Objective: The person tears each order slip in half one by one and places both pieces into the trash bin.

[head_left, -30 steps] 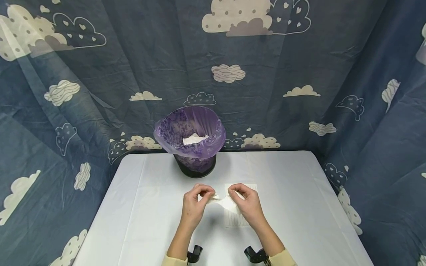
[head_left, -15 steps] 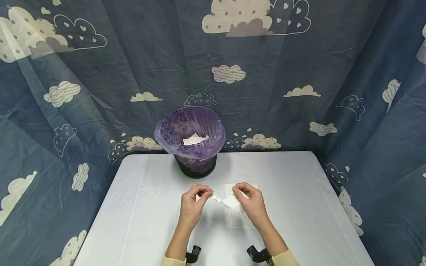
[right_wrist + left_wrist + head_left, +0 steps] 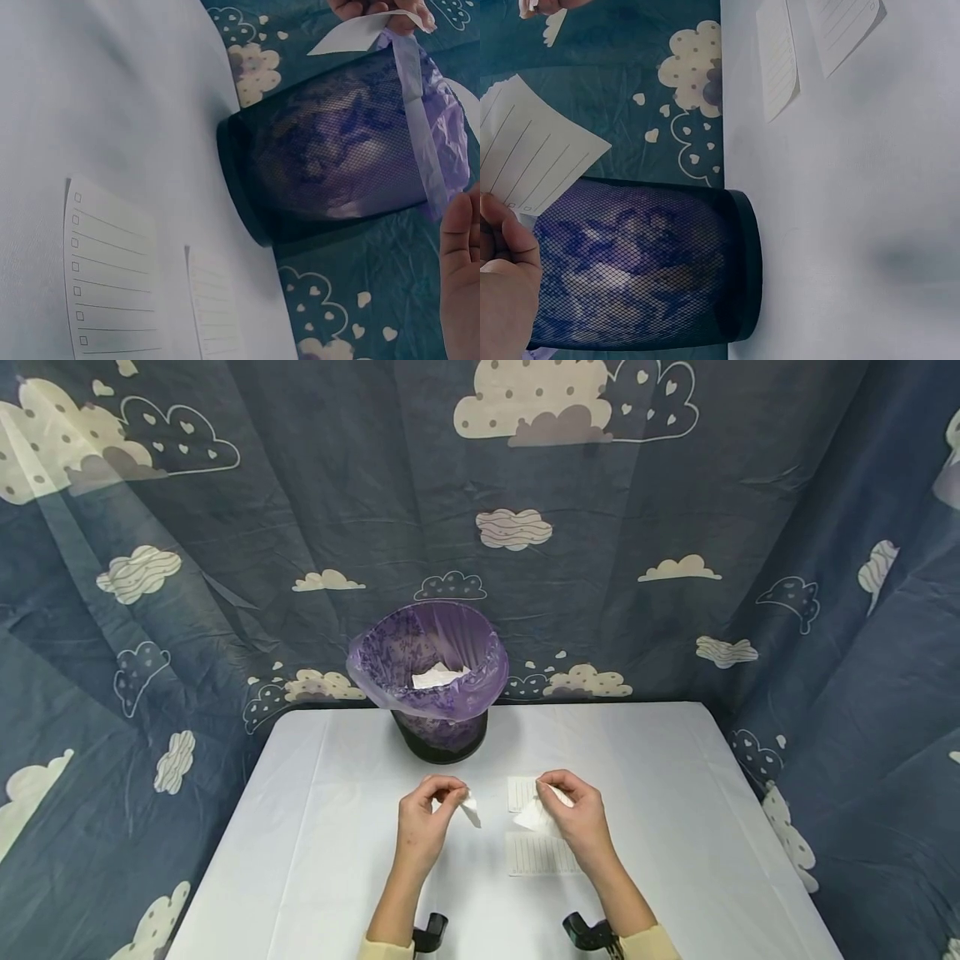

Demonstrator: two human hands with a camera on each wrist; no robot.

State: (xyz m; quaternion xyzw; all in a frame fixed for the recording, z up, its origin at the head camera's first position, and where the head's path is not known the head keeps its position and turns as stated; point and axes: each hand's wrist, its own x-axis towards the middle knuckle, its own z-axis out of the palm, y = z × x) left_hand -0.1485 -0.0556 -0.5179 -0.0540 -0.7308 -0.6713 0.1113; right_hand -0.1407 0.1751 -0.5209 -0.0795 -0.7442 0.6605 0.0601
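My left hand pinches a torn piece of lined paper between thumb and fingers, its ripped edge showing in the left wrist view. Another white paper piece is pinched by my right hand. A gap separates the two pieces. Both hands are raised above the white table. Beneath and beside the right hand lie two lined paper sheets with small checkboxes, one farther back and one nearer. The right hand partly covers the far sheet in the head view.
Behind the hands stands a black mesh wastebasket with a purple bag liner folded over its rim. White paper lies inside it. A dark curtain with cloud prints hangs behind the table. Each wrist wears a black camera mount.
The paper stretched between both hands has come apart into two pieces. My left hand has moved left and my right hand right, each with its own piece.
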